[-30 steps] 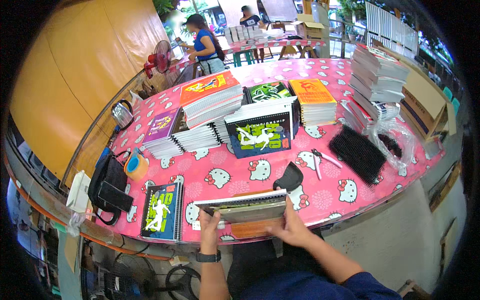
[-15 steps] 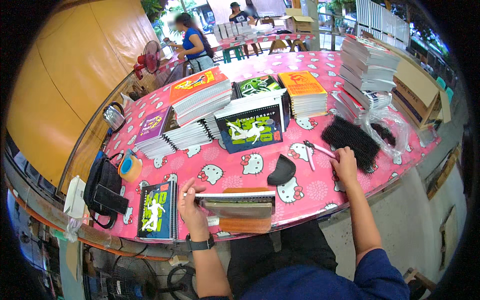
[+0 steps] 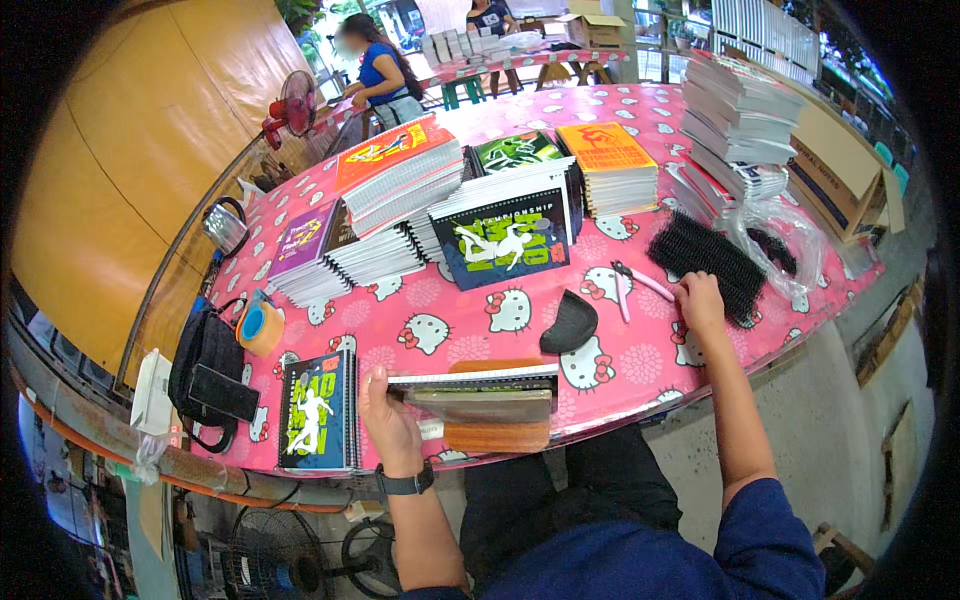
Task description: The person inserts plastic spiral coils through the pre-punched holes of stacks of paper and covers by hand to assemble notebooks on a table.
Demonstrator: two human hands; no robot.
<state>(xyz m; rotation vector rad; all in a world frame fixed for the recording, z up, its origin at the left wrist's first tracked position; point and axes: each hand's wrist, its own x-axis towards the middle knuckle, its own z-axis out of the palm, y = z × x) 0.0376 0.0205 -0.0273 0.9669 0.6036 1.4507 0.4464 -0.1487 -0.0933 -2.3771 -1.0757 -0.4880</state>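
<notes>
My left hand (image 3: pixel 394 425) grips the left end of an unbound notebook (image 3: pixel 475 378), a sheaf of pages standing on its long edge with white punched paper showing on top. The sheaf rests by a grey block (image 3: pixel 480 405) on a brown wooden board (image 3: pixel 497 438). My right hand (image 3: pixel 703 302) is at the near left edge of a pile of black spiral binding coils (image 3: pixel 708 262), fingers drawn together; what they pinch is hidden. Just left of those fingers lie pink-handled pliers (image 3: pixel 624 290). A black half-round piece (image 3: pixel 569 323) sits between my hands.
A bound notebook (image 3: pixel 319 412) lies left, near a black bag (image 3: pixel 207 360), phone (image 3: pixel 223 392) and tape roll (image 3: pixel 261 327). Notebook stacks (image 3: pixel 400 185) stand across the middle, with a tall paper stack (image 3: pixel 740 110) and plastic bag (image 3: pixel 800 250) right. Another person (image 3: pixel 383 75) works behind.
My right hand has moved slightly farther away, onto the coil pile's edge. My left hand keeps its hold on the sheaf, its fingers now closer around it. The view has shifted slightly.
</notes>
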